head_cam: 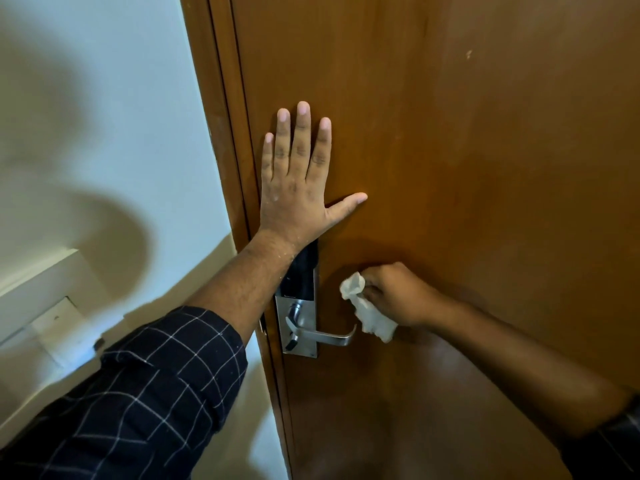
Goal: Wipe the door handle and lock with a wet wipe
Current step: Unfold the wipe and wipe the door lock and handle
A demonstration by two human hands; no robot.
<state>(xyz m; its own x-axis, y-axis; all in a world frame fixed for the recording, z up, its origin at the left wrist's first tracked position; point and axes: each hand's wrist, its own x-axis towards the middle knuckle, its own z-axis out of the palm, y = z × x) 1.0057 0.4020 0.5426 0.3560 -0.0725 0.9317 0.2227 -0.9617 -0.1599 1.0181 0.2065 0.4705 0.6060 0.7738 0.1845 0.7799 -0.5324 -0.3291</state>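
The right hand point(391, 294) is squeezing the soft, floppy wipe point(367, 308), at three o'clock from the handle point(329, 336). The left hand point(298, 181) is pressing flat and wide on the door point(485, 168).

The wet wipe point(369, 311) is white and crumpled, bunched in the right hand point(398, 294) and hanging below its fingers. The silver lever door handle point(329, 336) points toward that hand, its curled tip just beside the wipe. The lock point(301, 282), a black panel on a steel plate, sits under the left hand's point(298, 188) wrist, partly hidden.
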